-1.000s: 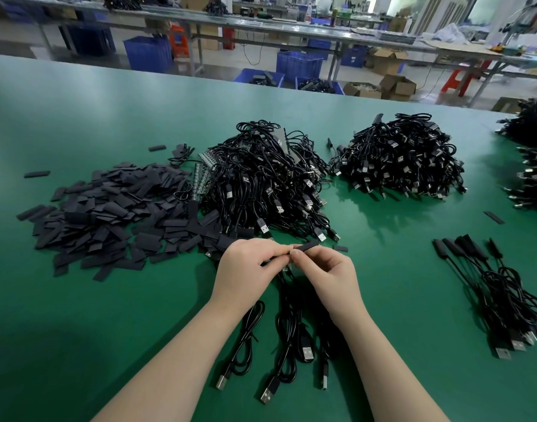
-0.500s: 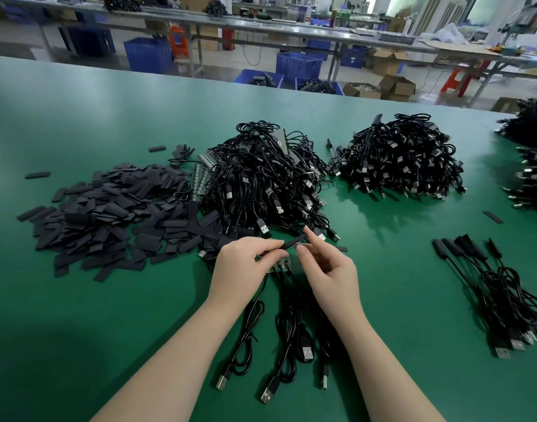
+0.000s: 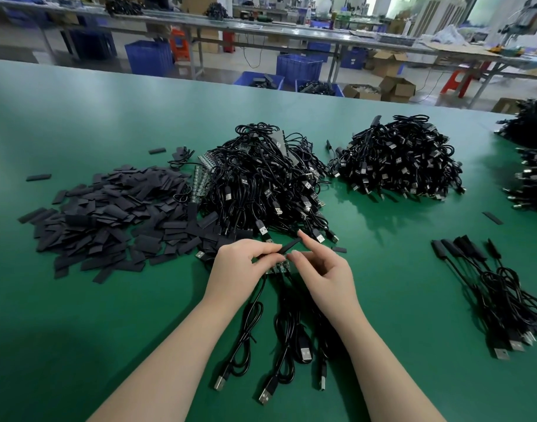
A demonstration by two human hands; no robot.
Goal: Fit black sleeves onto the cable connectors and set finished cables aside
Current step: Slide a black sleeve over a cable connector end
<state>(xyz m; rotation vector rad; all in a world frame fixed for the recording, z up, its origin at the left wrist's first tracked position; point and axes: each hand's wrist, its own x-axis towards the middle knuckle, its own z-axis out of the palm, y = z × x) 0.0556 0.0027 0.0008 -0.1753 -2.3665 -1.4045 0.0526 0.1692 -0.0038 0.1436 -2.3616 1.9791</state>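
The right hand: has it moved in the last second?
Yes. The right hand has let go of the black sleeve and opened; its forefinger now points up toward the middle cable pile. The left hand pinches the sleeve.

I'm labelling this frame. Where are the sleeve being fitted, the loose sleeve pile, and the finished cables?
sleeve (image 3: pixel 291 245), head view, its middle.
loose sleeve pile (image 3: pixel 108 217), head view, pile centre.
finished cables (image 3: pixel 486 287), head view, bundled cords.

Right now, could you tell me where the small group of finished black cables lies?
Head view: finished black cables lie at right on the green table, near its front.
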